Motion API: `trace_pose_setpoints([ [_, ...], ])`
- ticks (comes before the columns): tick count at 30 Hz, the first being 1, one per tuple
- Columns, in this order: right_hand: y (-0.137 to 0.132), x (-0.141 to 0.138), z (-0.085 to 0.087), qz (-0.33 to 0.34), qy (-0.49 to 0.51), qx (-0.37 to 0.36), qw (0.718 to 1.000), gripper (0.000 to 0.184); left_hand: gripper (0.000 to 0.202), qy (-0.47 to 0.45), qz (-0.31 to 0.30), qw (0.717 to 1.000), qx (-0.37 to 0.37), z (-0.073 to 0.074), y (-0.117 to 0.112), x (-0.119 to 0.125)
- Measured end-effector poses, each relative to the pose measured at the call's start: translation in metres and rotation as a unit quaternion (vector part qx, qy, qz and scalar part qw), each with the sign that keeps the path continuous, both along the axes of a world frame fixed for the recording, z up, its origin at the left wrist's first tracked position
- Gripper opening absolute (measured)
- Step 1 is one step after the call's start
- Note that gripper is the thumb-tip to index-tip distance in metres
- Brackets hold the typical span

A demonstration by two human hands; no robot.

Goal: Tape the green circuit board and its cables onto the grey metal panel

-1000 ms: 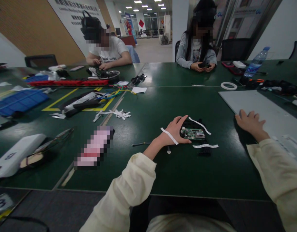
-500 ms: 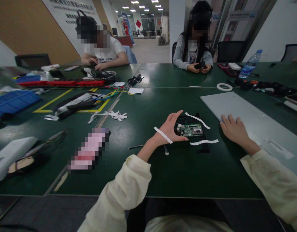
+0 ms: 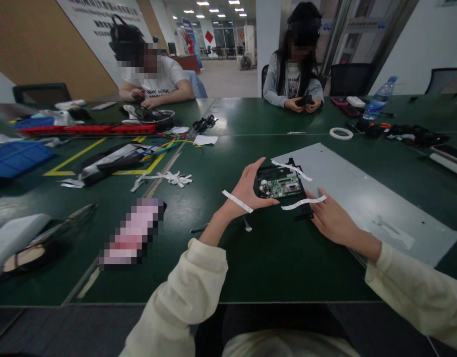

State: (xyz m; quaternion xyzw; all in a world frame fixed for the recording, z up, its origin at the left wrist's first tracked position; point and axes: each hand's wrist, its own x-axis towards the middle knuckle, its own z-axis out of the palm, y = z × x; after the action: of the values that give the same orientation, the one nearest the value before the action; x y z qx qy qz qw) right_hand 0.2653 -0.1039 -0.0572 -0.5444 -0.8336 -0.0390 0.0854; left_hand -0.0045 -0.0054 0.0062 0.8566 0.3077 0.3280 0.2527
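Note:
My left hand [image 3: 246, 192] grips the left side of a green circuit board [image 3: 280, 188] set in a black plastic frame [image 3: 306, 214], thumb in front and fingers behind. My right hand [image 3: 334, 219] has its fingers at the frame's right edge; their tips are partly hidden. One white tape strip [image 3: 292, 170] lies across the upper right of the frame, and a second strip [image 3: 303, 203] runs from its lower side to my right fingers. Around my left wrist sits another white strip [image 3: 237, 202]. A pale flat panel [image 3: 347, 178] lies behind and right of the board.
At left are a phone [image 3: 133, 233], a heap of white strips [image 3: 176, 178], a blue crate [image 3: 18, 158] and a white box [image 3: 20, 230]. A tape roll [image 3: 341, 133] and water bottle [image 3: 380, 99] stand at back right. Two people sit across the table.
My right hand has left the panel and come to the frame's right edge. The panel has shifted left, behind the board. The board and frame appear slightly higher and tilted.

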Motion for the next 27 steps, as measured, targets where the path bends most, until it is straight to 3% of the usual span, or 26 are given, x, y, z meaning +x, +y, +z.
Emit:
trace_pose_setpoints([
  [5,-0.019,-0.028,0.012,0.065,0.063,-0.019,0.996,0.045,0.109,-0.022,-0.007,1.0,0.01,-0.002,0.004,0.0],
  [9,-0.031,-0.042,0.02,0.12,0.07,-0.044,0.989,0.054,0.111,-0.037,-0.02,0.999,0.019,-0.007,0.007,0.001],
  [16,-0.034,-0.044,0.029,0.228,0.062,-0.114,0.965,0.056,0.111,-0.045,-0.041,0.998,0.003,-0.008,0.009,0.0],
  [22,-0.028,-0.047,0.04,0.349,0.046,-0.141,0.925,0.055,0.112,-0.045,-0.04,0.998,-0.005,-0.008,0.006,0.001],
  [27,-0.02,-0.044,0.039,0.379,0.064,-0.145,0.912,0.055,0.111,-0.032,-0.042,0.999,-0.002,-0.007,0.003,0.003],
])
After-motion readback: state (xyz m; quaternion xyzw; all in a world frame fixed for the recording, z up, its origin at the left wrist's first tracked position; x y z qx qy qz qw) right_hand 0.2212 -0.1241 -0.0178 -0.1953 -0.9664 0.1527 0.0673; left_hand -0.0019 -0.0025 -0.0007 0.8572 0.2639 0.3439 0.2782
